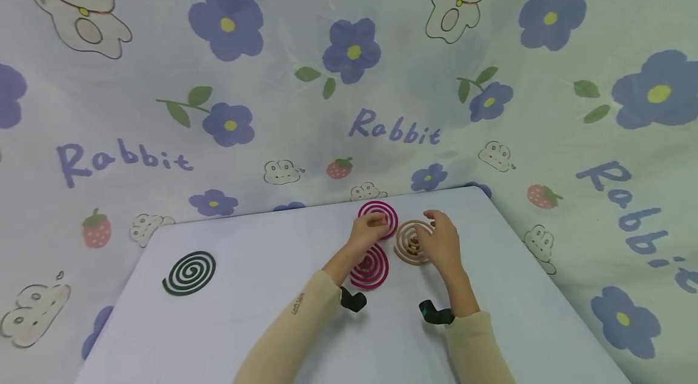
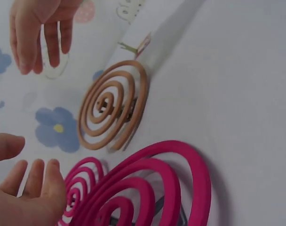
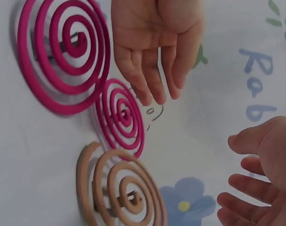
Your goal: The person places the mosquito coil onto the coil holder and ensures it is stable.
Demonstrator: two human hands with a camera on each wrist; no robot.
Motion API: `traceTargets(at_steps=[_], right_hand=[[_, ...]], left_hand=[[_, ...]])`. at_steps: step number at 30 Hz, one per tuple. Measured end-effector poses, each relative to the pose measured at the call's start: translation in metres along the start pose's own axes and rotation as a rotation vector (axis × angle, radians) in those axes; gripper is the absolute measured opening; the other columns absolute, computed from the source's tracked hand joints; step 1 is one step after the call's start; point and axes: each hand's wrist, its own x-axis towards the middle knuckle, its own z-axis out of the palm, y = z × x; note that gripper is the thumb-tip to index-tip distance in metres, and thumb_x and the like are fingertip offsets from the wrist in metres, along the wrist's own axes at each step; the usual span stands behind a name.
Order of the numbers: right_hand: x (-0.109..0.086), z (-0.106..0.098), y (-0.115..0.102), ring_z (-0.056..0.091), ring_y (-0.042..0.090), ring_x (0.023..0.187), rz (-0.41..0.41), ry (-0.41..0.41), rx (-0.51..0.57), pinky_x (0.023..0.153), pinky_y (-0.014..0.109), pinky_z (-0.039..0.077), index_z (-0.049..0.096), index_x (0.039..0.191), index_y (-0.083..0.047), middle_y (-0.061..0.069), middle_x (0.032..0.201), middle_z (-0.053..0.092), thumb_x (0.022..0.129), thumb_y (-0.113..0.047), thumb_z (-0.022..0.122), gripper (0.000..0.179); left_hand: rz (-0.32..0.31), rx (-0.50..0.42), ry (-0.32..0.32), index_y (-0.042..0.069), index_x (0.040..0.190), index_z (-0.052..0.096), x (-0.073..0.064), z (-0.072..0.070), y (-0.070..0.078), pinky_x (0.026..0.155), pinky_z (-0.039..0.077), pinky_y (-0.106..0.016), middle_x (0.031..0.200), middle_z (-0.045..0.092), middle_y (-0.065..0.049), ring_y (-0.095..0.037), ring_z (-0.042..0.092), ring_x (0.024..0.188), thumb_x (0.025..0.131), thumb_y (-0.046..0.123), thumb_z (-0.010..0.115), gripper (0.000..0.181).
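Note:
My left hand (image 1: pixel 369 231) hovers above two pink mosquito coils, its fingers loosely bent and holding nothing. The nearer pink coil (image 2: pixel 201 188) is raised on a small dark stand; the farther pink coil (image 3: pixel 124 114) sits just behind it. To their right a brown mosquito coil (image 1: pixel 413 242) also rests on a small stand. My right hand (image 1: pixel 440 241) is over the right side of that brown coil, with thumb and fingers spread apart. In the right wrist view, a gap shows between the right hand's fingers and the brown coil.
A dark green mosquito coil (image 1: pixel 191 272) lies on the left part of the white table (image 1: pixel 245 311). Behind and to the right hangs a cloth (image 1: pixel 294 129) printed with rabbits and flowers. Black wrist mounts (image 1: pixel 436 312) sit below both hands.

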Motion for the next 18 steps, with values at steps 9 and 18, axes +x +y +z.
traceTargets(at_steps=[9,18], right_hand=[[-0.004,0.004,-0.032,0.057,0.038,0.109,-0.085,-0.036,0.095,0.089,0.049,0.048,0.059,0.121,0.000,0.017,0.119,0.061,0.087,-0.015,0.073,0.040],[-0.015,0.024,-0.055,0.060,0.030,0.106,-0.115,-0.114,0.047,0.086,0.047,0.051,0.062,0.121,-0.006,0.010,0.116,0.065,0.084,-0.025,0.079,0.045]], left_hand=[[0.039,-0.010,-0.082,-0.001,0.129,0.057,-0.026,-0.037,0.006,0.092,0.050,-0.035,0.120,0.060,-0.017,-0.020,0.059,0.104,0.093,0.012,0.065,0.039],[0.111,0.131,-0.060,0.000,0.122,0.062,-0.053,-0.074,0.000,0.087,0.052,-0.039,0.107,0.064,-0.010,-0.022,0.062,0.098,0.094,0.013,0.064,0.031]])
